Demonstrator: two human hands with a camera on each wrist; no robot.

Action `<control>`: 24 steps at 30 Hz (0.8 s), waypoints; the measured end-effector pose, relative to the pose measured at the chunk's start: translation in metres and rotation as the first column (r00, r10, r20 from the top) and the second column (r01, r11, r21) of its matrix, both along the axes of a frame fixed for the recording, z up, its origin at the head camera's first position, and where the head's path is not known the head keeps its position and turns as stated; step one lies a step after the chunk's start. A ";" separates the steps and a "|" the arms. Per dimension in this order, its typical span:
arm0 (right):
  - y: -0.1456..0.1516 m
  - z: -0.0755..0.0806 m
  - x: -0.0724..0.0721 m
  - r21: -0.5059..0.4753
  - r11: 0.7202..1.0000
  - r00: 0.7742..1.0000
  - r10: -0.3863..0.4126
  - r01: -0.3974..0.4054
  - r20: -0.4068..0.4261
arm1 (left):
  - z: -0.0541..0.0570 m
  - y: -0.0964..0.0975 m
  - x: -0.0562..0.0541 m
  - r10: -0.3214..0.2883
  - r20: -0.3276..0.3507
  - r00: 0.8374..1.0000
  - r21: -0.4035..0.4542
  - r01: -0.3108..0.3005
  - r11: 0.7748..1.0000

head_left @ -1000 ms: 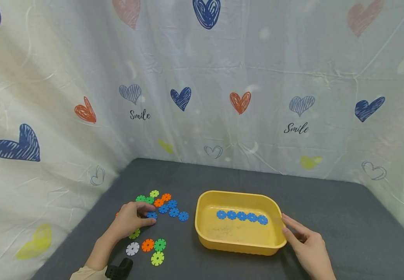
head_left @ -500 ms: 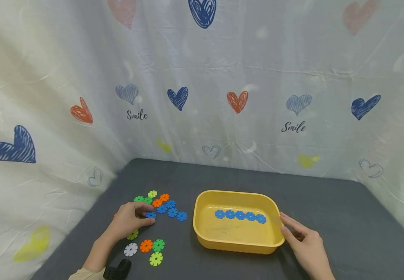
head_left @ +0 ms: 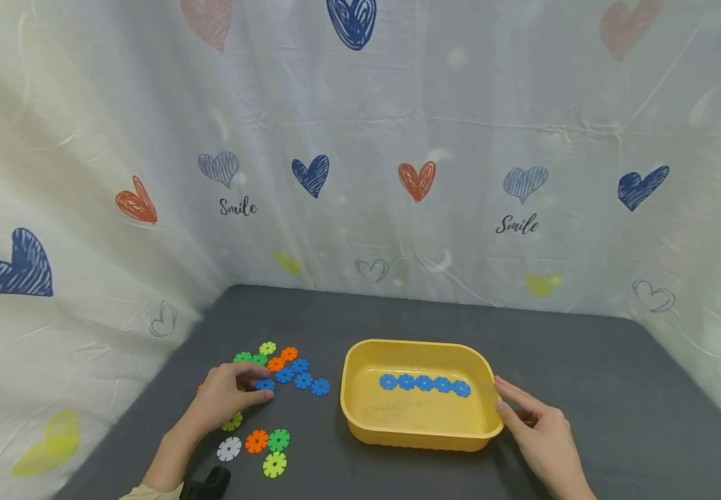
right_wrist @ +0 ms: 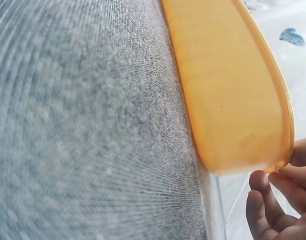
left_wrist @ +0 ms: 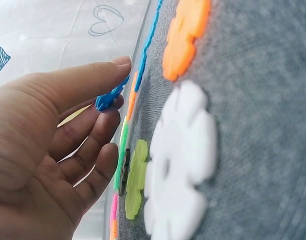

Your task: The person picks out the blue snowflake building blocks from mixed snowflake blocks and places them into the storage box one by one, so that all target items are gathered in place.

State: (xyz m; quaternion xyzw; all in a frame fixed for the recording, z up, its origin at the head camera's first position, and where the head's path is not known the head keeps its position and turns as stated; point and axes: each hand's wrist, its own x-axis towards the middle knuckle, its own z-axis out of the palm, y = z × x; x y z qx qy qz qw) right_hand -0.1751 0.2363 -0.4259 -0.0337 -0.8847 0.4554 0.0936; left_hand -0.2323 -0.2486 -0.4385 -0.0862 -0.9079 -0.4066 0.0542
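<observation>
I can see the left hand [head_left: 224, 397] pinching a blue notched disc [left_wrist: 108, 100] between thumb and fingers, just above the dark gray tabletop [head_left: 560, 354], near other colorful discs [head_left: 303, 380]. The right hand [head_left: 543, 436] grips the right end of the yellow plastic tub [head_left: 419, 440]; inside, five blue discs [head_left: 424, 382] form a row.

Curtained nook, heart-printed drapes [head_left: 367, 97], dark gray table [head_left: 623, 389]
</observation>
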 end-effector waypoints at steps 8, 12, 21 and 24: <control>0.000 0.001 0.000 0.007 1.000 1.000 -0.002 0.002 0.000 | -0.001 0.001 0.000 0.010 0.006 1.000 0.012 -0.010 1.000; 0.000 0.000 0.000 0.007 1.000 1.000 -0.002 0.002 -0.009 | -0.001 0.002 -0.001 0.014 -0.003 1.000 0.004 -0.014 1.000; -0.001 -0.001 0.000 0.023 1.000 0.999 -0.002 0.003 -0.038 | -0.001 0.004 0.000 0.017 -0.010 1.000 0.000 -0.017 1.000; -0.001 -0.002 0.000 0.023 1.000 0.999 -0.001 0.002 -0.045 | -0.001 0.005 -0.001 0.026 -0.005 1.000 0.001 -0.026 1.000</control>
